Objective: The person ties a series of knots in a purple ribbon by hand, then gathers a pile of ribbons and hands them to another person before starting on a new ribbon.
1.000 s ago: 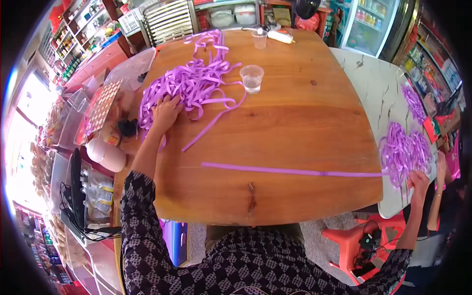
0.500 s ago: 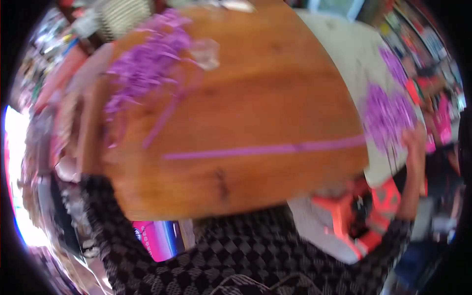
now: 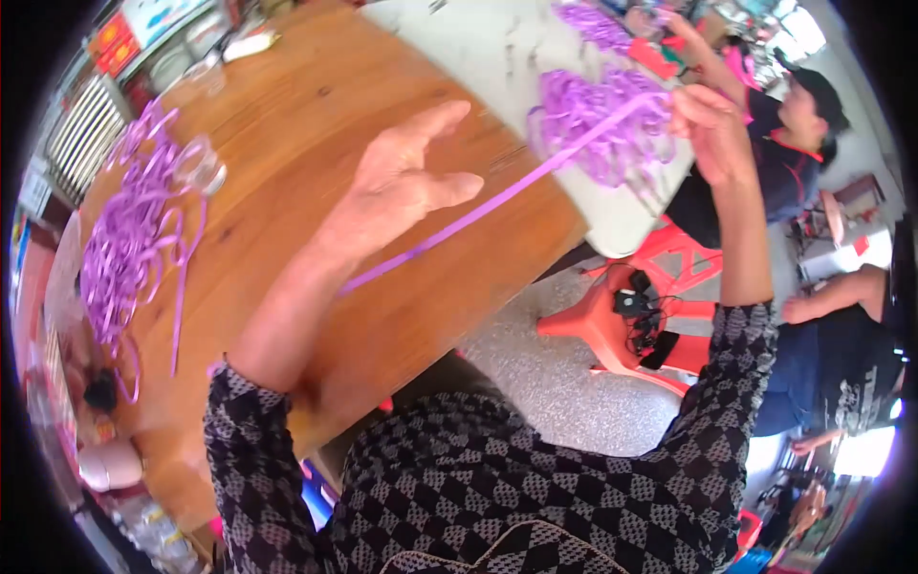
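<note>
A long purple ribbon (image 3: 507,194) slants across the brown wooden table (image 3: 382,316). Its right end is pinched in my right hand (image 3: 712,129), above the white table. My left hand (image 3: 397,172) hovers over the wooden table just above the ribbon, thumb and fingers spread, with nothing in it. Behind my right fingertips lies a loose heap of purple ribbons (image 3: 598,129) on the white tabletop. Another tangled purple ribbon pile (image 3: 134,239) covers the left side of the wooden table.
A clear plastic cup (image 3: 201,167) stands beside the left pile. More purple ribbons (image 3: 595,24) lie farther back. A red stool (image 3: 588,316) bearing black cables is below the white table. A person in a dark cap (image 3: 815,105) sits at the right, with another arm (image 3: 841,292) nearer.
The view has turned, shifting the tables. My left hand has come from the left side to above the ribbon. My right hand now holds the ribbon's end, lifted off the table.
</note>
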A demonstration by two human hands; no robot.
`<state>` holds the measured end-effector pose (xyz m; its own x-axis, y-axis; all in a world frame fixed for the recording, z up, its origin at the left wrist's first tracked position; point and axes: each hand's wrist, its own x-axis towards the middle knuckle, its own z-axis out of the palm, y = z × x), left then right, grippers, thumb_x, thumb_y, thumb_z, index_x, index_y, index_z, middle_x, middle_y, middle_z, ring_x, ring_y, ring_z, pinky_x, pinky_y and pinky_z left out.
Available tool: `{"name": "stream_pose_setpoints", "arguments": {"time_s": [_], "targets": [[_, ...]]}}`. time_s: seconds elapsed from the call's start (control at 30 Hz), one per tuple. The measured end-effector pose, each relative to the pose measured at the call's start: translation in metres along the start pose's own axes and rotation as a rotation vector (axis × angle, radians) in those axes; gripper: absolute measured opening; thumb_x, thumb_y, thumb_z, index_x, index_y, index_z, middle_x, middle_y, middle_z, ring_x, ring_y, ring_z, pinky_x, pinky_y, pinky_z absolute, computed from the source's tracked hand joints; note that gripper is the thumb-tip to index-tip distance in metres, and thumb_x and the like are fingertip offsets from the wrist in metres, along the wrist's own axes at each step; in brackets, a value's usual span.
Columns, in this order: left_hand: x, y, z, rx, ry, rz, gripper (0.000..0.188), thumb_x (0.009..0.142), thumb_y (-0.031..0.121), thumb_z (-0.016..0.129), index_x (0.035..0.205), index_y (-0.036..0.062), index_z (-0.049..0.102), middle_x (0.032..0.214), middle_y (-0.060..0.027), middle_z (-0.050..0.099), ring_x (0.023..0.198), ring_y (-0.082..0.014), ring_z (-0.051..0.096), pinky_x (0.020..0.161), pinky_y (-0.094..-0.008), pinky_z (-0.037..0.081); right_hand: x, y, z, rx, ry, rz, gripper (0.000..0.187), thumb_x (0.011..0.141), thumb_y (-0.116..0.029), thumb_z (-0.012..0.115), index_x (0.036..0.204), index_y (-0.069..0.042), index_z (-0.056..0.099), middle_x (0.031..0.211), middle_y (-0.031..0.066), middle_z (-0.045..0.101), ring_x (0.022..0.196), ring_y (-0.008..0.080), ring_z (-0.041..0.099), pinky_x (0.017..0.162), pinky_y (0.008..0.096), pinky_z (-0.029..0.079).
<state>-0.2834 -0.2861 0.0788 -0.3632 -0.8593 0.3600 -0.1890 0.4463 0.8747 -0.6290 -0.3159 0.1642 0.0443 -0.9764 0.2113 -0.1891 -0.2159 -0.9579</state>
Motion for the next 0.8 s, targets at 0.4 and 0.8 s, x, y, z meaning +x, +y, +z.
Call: {"name": "stream_pose_setpoints", "arguments": {"time_s": [0.4,0.8], "targets": [[-0.021,0.003,-0.049,-0.338,-0.380,-0.581,0.029,0.073,0.014,0.066,0.094,-0.0046,0.061,0.066,-0.0059,0.059,0.051,-0.0101,0.053,0.047,-0.0210,0.041,0.026,0.044,-0.067,0.016,0.044,-0.144,0.039,0.083,-0.014,0.059,0.119,-0.001,0.052,0.115,0.0002,0.056,0.053,0.0023,0.035,0.051,0.0166,0.031],[-0.197,0.011,-0.207,0.061,0.267,-0.636,0.022,0.081,0.023,0.062,0.071,0.0036,0.063,0.055,0.0020,0.052,0.047,-0.0026,0.046,0.040,-0.0167,0.029,0.027,0.093,0.052,0.031,-0.019,0.087,0.015,0.080,-0.013,0.061,0.070,-0.002,0.058,0.055,0.0005,0.049,0.048,0.0084,0.044,0.045,0.0215,0.032]]}}
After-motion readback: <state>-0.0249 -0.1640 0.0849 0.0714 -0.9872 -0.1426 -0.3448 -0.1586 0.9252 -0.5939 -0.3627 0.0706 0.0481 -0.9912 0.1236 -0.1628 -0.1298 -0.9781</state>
